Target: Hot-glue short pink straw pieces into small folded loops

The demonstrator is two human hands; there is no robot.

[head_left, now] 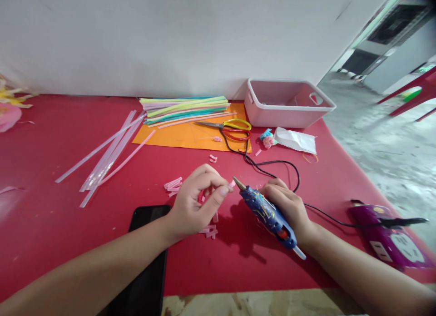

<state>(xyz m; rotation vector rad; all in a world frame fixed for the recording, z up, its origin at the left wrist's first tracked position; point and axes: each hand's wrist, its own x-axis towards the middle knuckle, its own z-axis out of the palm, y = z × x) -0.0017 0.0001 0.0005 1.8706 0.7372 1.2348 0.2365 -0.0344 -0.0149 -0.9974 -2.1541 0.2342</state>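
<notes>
Between thumb and fingertips, my left hand pinches a small pink strip piece. My right hand is wrapped round a blue hot glue gun, whose metal nozzle points up and left, right beside the pink piece. Whether the nozzle touches the piece I cannot tell. A clear glue stick pokes out of the gun's rear end. Short pink cut strips lie left of my left hand, and more cut pieces lie under it. Curled pink bits rest just beyond.
Across the red table lie a black phone, plastic-wrapped strips, and coloured pipe cleaners on an orange sheet with scissors. Further right are a pink bin, a white packet, and a purple power strip with the black cord.
</notes>
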